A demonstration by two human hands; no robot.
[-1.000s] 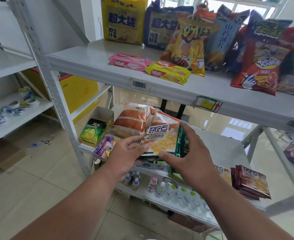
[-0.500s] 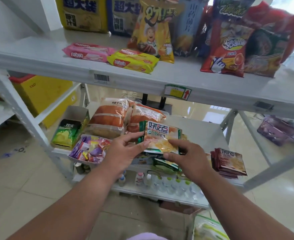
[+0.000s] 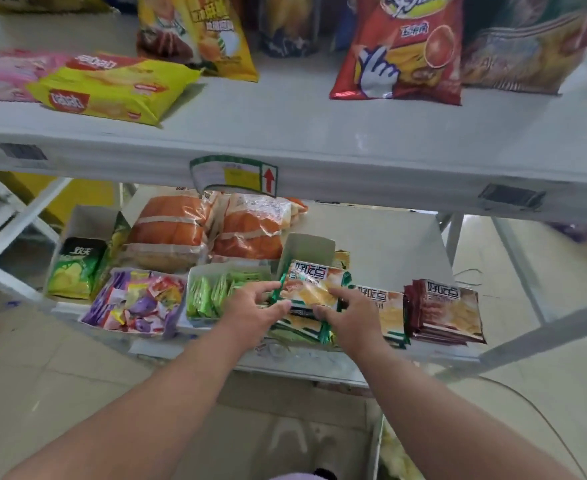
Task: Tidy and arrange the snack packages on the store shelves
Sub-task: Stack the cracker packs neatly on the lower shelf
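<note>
You are standing in a small shop, at a white metal shelving unit (image 3: pixel 319 140) stocked with packaged snacks. On the upper shelf, chip bags stand in a row, among them a red chip bag (image 3: pixel 402 46), with a yellow wafer pack (image 3: pixel 112 88) lying flat in front. The shelf edge carries a price label (image 3: pixel 236 174) with a red arrow and a barcode sticker (image 3: pixel 21 152). On the lower shelf, goods sit in open display cartons, such as the box of green sachets (image 3: pixel 215 292), beside a stack of maroon snack packs (image 3: pixel 444 310). The floor is pale tile (image 3: pixel 42 375).
</note>
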